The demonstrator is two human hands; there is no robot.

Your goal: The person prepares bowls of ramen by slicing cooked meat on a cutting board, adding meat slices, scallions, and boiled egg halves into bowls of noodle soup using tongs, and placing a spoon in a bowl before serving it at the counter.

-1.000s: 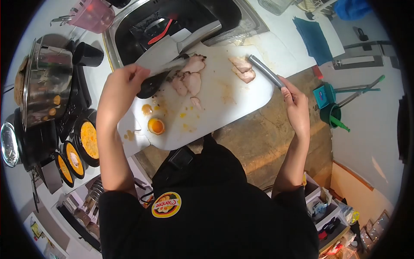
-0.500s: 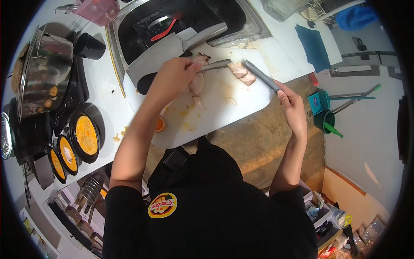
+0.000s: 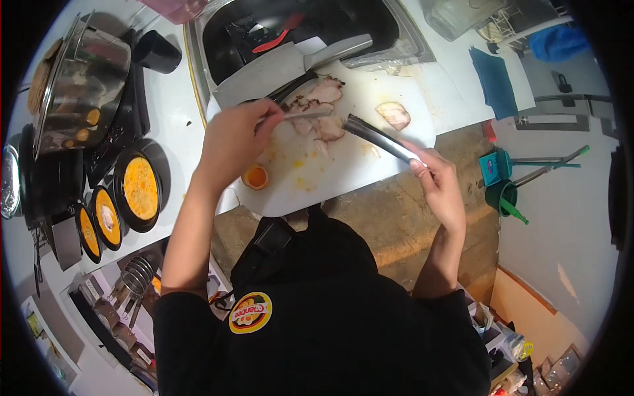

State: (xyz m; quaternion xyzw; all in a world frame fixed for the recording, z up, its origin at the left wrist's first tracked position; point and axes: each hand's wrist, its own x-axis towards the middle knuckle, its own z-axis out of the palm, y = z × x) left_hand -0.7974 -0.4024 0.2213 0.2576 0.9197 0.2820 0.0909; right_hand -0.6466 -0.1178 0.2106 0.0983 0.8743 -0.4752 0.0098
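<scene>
Three black bowls (image 3: 144,226) of orange food sit on the counter (image 3: 177,99), off to the side, clear of the arms. The left hand (image 3: 239,135) pinches a thin metal tool (image 3: 305,114) by one end, so its tip reaches over the meat pieces (image 3: 329,127) on the white board (image 3: 343,175). Next come what look like tongs (image 3: 382,140), then one meat slice (image 3: 394,115) lying apart. The right hand (image 3: 439,181) grips the tongs at the far end, keeping fingers away from the meat.

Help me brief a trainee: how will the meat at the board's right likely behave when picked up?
The meat looks thinly sliced, so it will probably sag when lifted. Its pale, fatty-looking surface may make it slippery. Lying flat on the board, it seems unlikely to roll.
</scene>
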